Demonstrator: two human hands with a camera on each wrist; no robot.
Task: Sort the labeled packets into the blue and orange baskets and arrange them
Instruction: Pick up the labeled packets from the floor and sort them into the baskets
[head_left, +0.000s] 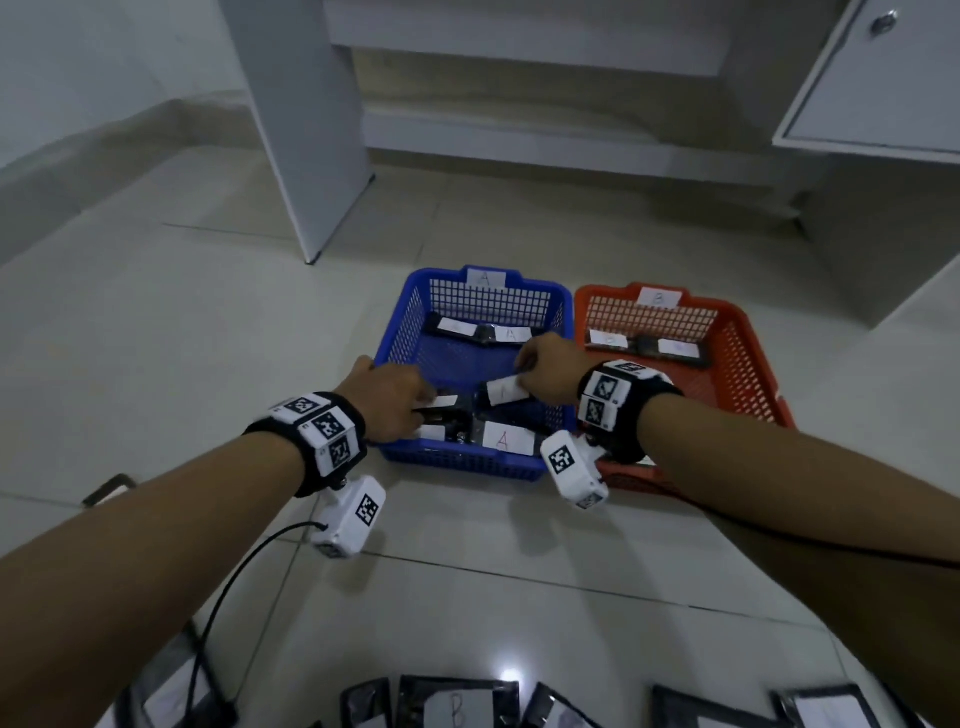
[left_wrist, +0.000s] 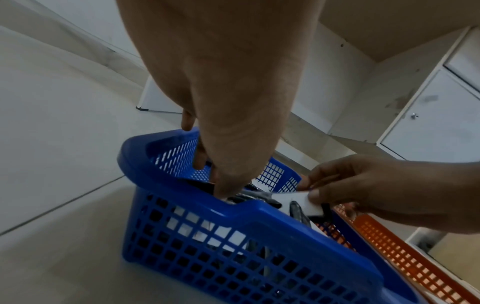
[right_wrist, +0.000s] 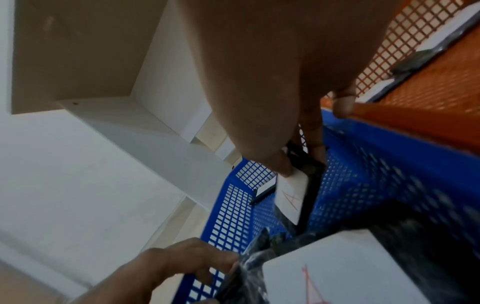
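Note:
Both hands are inside the blue basket (head_left: 401, 332), which carries an "A" tag. My left hand (head_left: 422, 404) pinches a dark packet with a white label (head_left: 448, 402) at the basket's near left; its thumb (left_wrist: 225, 192) presses on that packet. My right hand (head_left: 522, 375) pinches a tilted "A" packet (right_wrist: 290, 193) near the basket's right wall. A third "A" packet (head_left: 507, 439) lies at the front, and two more (head_left: 484, 332) lie along the back. The orange basket (head_left: 748, 374), tagged "B", holds two packets (head_left: 644, 345) at its back.
Several loose dark packets (head_left: 457, 706) lie on the tiled floor near me, one marked "B". White desk legs (head_left: 306, 130) and a cabinet (head_left: 862, 78) stand behind the baskets. A black cable (head_left: 223, 587) trails from my left wrist camera.

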